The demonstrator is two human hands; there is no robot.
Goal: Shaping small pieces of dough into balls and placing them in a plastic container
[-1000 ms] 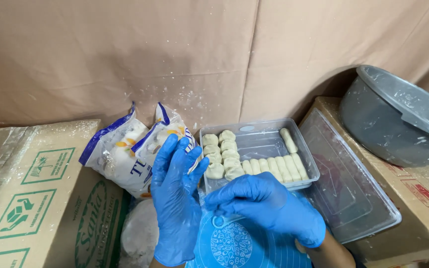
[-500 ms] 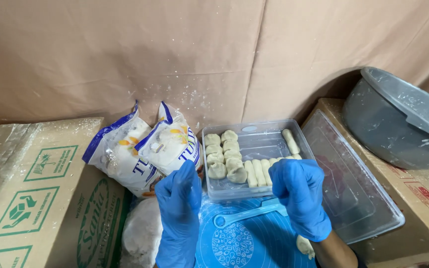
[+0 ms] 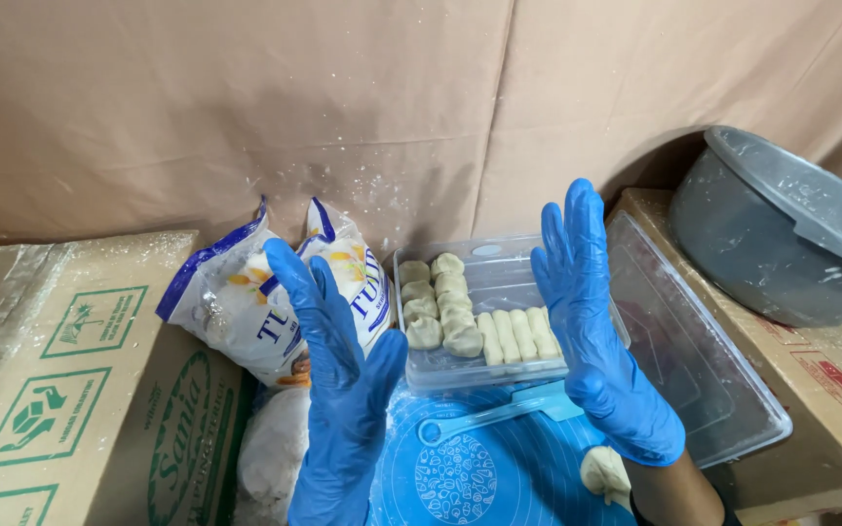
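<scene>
Hands, left (image 3: 343,370) and right (image 3: 592,321), now lifted apart off the dough tray (image 3: 499,365), fingers spread, holding nothing

Both hands, left hand (image 3: 343,390) and right hand (image 3: 596,341), wear thin blue disposable gloves.

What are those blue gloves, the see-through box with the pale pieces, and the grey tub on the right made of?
The gloves on the left hand and right hand look like thin nitrile or latex: smooth, stretchy, creased at the fingers. The clear box seems rigid transparent plastic, glossy, with the dough pieces visible through its wall. The grey tub looks like moulded matte plastic, dusted white.
</scene>
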